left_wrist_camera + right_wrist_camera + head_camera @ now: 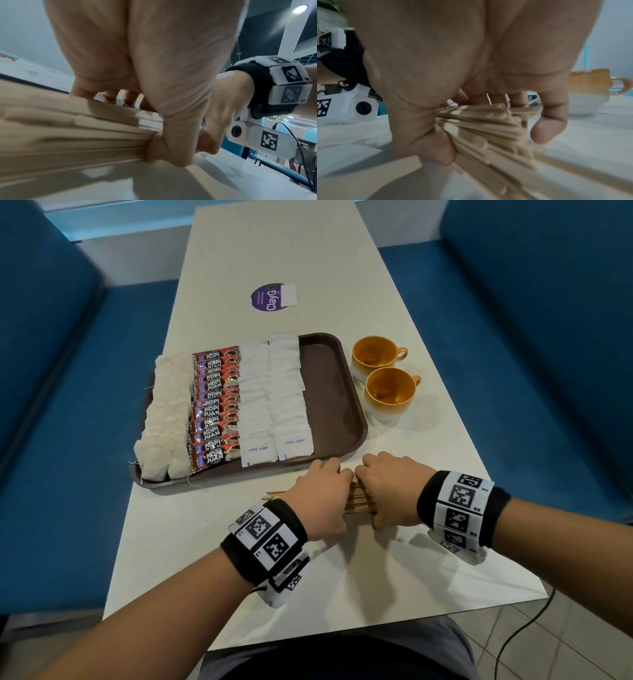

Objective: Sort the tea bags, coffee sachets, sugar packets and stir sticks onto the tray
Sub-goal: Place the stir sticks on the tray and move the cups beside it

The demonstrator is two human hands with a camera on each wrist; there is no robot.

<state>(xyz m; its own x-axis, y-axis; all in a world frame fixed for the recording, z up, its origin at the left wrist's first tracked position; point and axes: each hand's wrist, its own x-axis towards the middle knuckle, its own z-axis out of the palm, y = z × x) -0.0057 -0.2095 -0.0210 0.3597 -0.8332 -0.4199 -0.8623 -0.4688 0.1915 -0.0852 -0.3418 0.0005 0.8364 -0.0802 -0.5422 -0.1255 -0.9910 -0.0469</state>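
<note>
A brown tray (329, 392) holds a column of white tea bags (164, 419), a column of red coffee sachets (215, 409) and two columns of white sugar packets (274, 395); its right strip is bare. In front of the tray a bundle of wooden stir sticks (358, 499) lies on the table. My left hand (320, 494) and my right hand (390, 491) grip the bundle side by side, fingers and thumbs curled round it. The left wrist view shows the stir sticks (68, 135) pinched under the thumb; the right wrist view shows the stir sticks (488, 129) fanned inside the curled fingers.
Two orange cups (375, 354) (390, 392) stand to the right of the tray. A purple round sticker (269, 297) is farther back on the white table (428, 559). Blue benches flank the table on both sides.
</note>
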